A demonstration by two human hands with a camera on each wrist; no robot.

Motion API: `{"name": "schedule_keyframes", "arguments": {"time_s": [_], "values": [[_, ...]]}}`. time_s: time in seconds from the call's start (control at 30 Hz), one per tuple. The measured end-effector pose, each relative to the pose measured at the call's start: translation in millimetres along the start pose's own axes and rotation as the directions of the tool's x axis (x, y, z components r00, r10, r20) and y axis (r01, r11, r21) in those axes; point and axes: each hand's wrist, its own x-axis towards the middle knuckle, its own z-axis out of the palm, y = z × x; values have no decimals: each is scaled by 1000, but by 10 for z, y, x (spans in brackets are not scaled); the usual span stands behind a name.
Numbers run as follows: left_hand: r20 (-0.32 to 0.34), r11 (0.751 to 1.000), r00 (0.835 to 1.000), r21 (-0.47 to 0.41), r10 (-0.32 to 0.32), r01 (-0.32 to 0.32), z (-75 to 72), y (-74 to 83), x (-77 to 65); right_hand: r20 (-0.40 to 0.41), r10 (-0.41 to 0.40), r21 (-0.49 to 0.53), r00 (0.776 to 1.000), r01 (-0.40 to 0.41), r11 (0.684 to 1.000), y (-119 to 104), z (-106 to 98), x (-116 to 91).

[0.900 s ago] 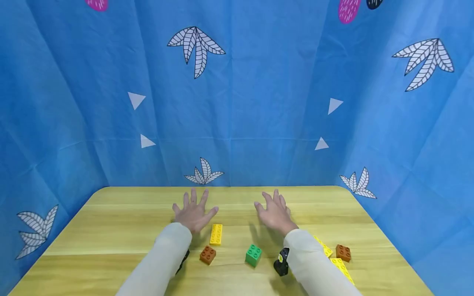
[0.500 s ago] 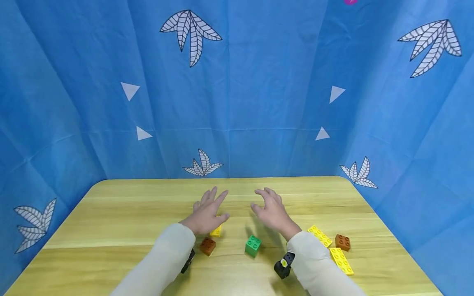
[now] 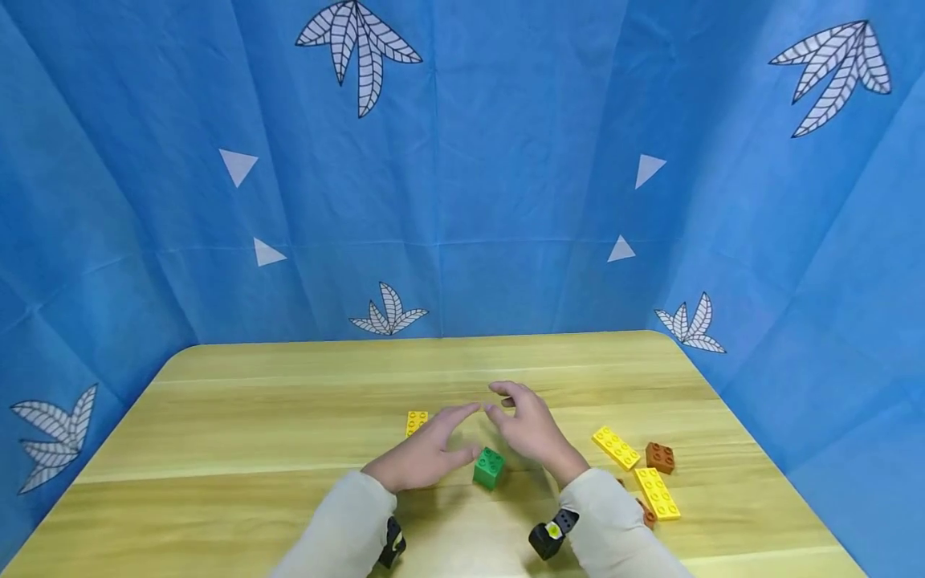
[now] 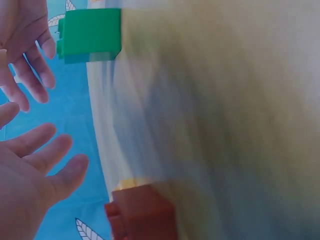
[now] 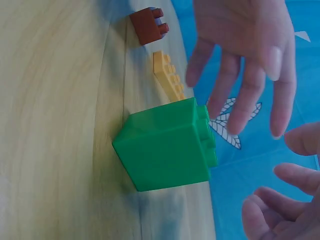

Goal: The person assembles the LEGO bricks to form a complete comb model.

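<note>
A green two-by-two toy brick (image 3: 488, 469) stands on the table, studs up. My left hand (image 3: 422, 456) is just left of it, fingers extended and thumb tip right at the brick's upper edge in the head view. My right hand (image 3: 531, 429) hovers behind and to the right of it, fingers slightly bent and holding nothing. Their fingertips point toward each other over the brick. In the right wrist view the green brick (image 5: 162, 145) sits below both hands. A brown brick (image 4: 145, 215) shows in the left wrist view; in the head view my left hand and arm hide it.
A yellow two-by-four brick (image 3: 417, 421) lies partly behind my left hand. To the right are a yellow brick (image 3: 617, 447), another yellow brick (image 3: 657, 493) and a brown brick (image 3: 660, 457). More brown shows beside my right sleeve (image 3: 614, 514). A blue curtain (image 3: 506, 201) hangs behind the table.
My left hand has moved right and nearer, from beyond the bricks to beside the green one. My right hand has shifted only slightly. The head view has tilted down a little.
</note>
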Motion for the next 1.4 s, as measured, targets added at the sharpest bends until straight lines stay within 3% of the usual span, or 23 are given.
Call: {"name": "schedule_keyframes", "arguments": {"time_s": [0.37,0.6,0.77,0.97,1.13,1.4], "values": [[40,987,999,-163,0,6,159,-39,9,-7,29,116,1000,-28,993,85,13,-143],[38,976,999,-219,-14,22,217,-101,-54,27,46,208,999,-51,977,116,90,-306],[36,956,999,-290,-39,47,267,-163,-95,70,43,256,997,-59,965,141,153,-415],[37,924,999,-380,-21,33,323,-221,-78,121,59,270,991,-90,959,190,169,-507],[12,911,1000,-412,16,-9,384,-260,-70,147,68,319,987,-113,941,221,170,-556],[-71,920,998,-391,1,-28,485,-307,-65,146,65,339,987,-112,934,279,212,-600]]}}
